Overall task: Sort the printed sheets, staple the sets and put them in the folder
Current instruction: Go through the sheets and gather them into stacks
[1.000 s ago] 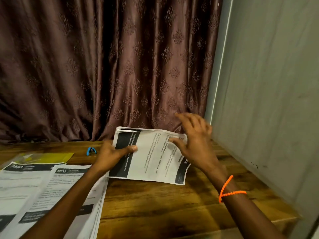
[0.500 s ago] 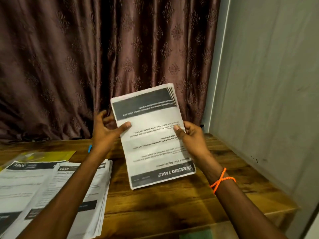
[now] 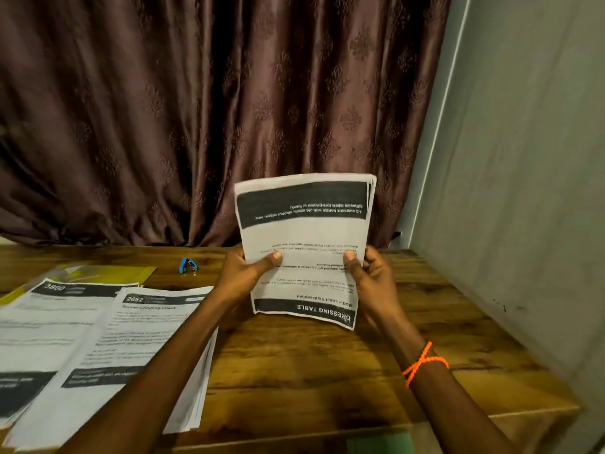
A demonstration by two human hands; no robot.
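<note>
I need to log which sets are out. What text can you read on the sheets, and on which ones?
"DRESSING TABLE": upside-down header of the held set.
"Bottle Label Replacement": its subtitle.
"3-5 cosmetic bottles with old labels, alcohol wipes, new": its dark band.
"2652": right flat stack.
"3800": left flat stack, blurred, uncertain.
Body text on all the sheets: too blurred to read.

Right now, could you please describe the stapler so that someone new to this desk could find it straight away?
Start at the wooden table in front of the brown patterned curtain and look along its far edge. Just right of the yellow folder, left of the left hand, lies the small blue stapler. It is the only blue thing there, and the only one that is not paper.
</note>
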